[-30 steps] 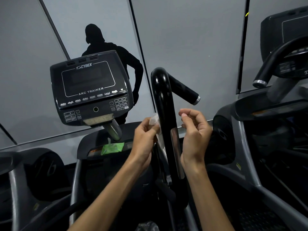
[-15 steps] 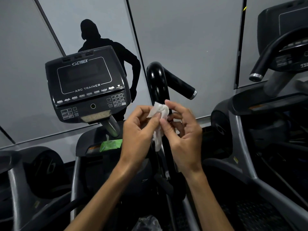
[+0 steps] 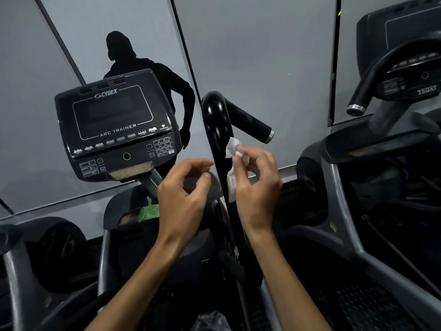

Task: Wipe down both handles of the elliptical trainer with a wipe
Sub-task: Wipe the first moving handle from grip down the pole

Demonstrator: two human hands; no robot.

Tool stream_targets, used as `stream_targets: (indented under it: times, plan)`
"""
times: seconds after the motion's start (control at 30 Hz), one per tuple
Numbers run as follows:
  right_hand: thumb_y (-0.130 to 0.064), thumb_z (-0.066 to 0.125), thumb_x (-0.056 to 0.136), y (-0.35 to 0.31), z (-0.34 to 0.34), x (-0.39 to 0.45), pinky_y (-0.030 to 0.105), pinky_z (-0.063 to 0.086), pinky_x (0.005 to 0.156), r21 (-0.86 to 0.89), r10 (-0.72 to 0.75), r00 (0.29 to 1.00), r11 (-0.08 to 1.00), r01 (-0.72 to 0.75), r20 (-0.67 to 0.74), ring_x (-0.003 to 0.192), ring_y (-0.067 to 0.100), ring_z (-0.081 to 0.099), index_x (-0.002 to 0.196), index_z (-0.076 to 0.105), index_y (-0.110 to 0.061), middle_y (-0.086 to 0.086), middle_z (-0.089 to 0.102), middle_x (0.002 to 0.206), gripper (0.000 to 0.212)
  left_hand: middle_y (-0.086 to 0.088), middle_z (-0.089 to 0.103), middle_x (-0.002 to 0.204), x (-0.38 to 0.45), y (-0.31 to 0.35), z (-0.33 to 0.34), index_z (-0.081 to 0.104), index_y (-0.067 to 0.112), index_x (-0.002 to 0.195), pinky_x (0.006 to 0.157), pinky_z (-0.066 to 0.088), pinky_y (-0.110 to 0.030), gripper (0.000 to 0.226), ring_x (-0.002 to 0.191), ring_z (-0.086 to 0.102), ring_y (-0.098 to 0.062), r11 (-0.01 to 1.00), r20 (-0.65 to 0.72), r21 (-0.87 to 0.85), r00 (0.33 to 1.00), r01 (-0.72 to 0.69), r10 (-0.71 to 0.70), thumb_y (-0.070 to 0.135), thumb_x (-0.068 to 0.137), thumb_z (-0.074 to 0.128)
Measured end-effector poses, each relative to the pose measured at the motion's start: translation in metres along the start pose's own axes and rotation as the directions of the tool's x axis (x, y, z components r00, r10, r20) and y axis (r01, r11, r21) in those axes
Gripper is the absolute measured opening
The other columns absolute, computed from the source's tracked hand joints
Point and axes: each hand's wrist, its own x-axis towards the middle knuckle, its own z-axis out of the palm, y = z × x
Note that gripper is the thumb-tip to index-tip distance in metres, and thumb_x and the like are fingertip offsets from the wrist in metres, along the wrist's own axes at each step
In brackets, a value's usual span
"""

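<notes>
Two machines fill the view, and the nearer one's console (image 3: 117,125) at the left reads "CYBEX" above its dark screen and "ARC TRAINER" below it; the small icons and keypad markings under that are too fine to read. Behind the console a black silhouette figure (image 3: 143,68) is printed on the grey wall, its lower part hidden by the console. Below the console's lower right corner sits a green packet (image 3: 149,212), partly cut off by the left hand (image 3: 183,194), which hovers with fingers loosely curled and holds nothing. Just right of it rises the glossy black handle (image 3: 216,120), bending at its top into a matte grip with a silver end cap. The white wipe (image 3: 232,149) lies against the handle's right side, one end bunched high, a strip hanging lower, pinched between the fingertips of the right hand (image 3: 257,187); the fingers are blurred. At the right edge the second machine's console (image 3: 405,68) is cropped, with "750AT" legible on it.
</notes>
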Motion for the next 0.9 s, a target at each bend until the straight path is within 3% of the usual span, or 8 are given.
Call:
stream_targets:
  times: [0.1,0.27,0.37,0.43,0.57,0.73,0.9]
  plan:
    - [-0.006,0.076,0.088,0.013,-0.009,-0.022,0.014,0.051,0.084,-0.058,-0.053,0.999,0.997,0.053,-0.001,0.094,0.010,0.067,0.108,0.076,-0.007,0.002,0.069,0.105,0.020,0.012,0.071,0.101,0.002,-0.003,-0.004,0.073,0.020,0.103,0.083,0.053,-0.025,0.022,0.097,0.066,-0.005,0.999,0.009,0.032,1.000,-0.001,0.001,0.003,0.093,0.066]
    - [-0.004,0.072,0.091,0.015,0.005,0.007,0.029,0.060,0.081,0.127,0.185,0.983,0.975,-0.182,-0.016,0.090,0.011,0.072,0.100,0.076,-0.013,0.000,0.073,0.098,0.013,0.010,0.070,0.103,0.004,-0.005,0.002,0.072,0.021,0.106,0.077,0.049,-0.015,0.025,0.098,0.065,-0.005,0.997,0.007,0.072,1.000,-0.017,0.016,0.001,0.091,0.067]
    - [-0.008,0.075,0.090,0.014,-0.003,-0.018,0.014,0.053,0.077,0.052,0.110,0.993,0.993,-0.109,-0.031,0.087,0.007,0.068,0.100,0.075,-0.008,0.001,0.070,0.096,0.011,0.008,0.067,0.109,0.005,-0.005,0.002,0.069,0.019,0.113,0.074,0.048,-0.011,0.029,0.104,0.063,-0.005,0.993,0.044,0.095,0.997,-0.071,0.068,0.003,0.090,0.071]
    - [-0.012,0.076,0.089,0.018,-0.013,-0.031,0.012,0.049,0.071,0.022,0.118,0.993,0.993,-0.118,-0.021,0.079,0.004,0.064,0.098,0.075,-0.008,0.001,0.068,0.091,0.010,0.008,0.064,0.113,0.005,-0.008,0.001,0.067,0.021,0.120,0.079,0.050,-0.016,0.036,0.108,0.062,-0.008,0.984,0.083,0.126,0.990,-0.124,0.114,0.006,0.088,0.074]
    - [-0.019,0.074,0.092,0.014,-0.001,0.003,0.020,0.053,0.068,0.174,0.292,0.956,0.941,-0.291,0.016,0.075,0.007,0.068,0.097,0.073,-0.014,0.003,0.073,0.087,0.007,0.008,0.061,0.116,0.007,-0.013,0.006,0.064,0.021,0.123,0.088,0.055,-0.039,0.039,0.110,0.060,-0.009,0.980,0.087,0.144,0.988,-0.135,0.124,0.010,0.088,0.074]
    - [-0.035,0.076,0.085,0.013,-0.004,-0.026,0.017,0.051,0.069,0.132,0.206,0.978,0.970,-0.202,-0.015,0.078,0.009,0.066,0.097,0.073,-0.015,0.002,0.071,0.090,0.023,0.010,0.059,0.119,0.005,-0.015,0.002,0.061,0.022,0.127,0.091,0.055,-0.044,0.043,0.116,0.059,-0.012,0.977,0.127,0.127,0.980,-0.171,0.154,0.020,0.085,0.072]
    - [-0.028,0.078,0.087,0.017,0.003,0.001,0.021,0.050,0.065,0.101,0.218,0.975,0.972,-0.212,-0.050,0.071,0.012,0.064,0.083,0.069,-0.025,-0.001,0.070,0.081,0.011,0.009,0.058,0.120,0.003,-0.017,0.007,0.058,0.022,0.128,0.093,0.053,-0.045,0.047,0.116,0.056,-0.014,0.972,0.127,0.151,0.979,-0.179,0.161,0.021,0.083,0.074]
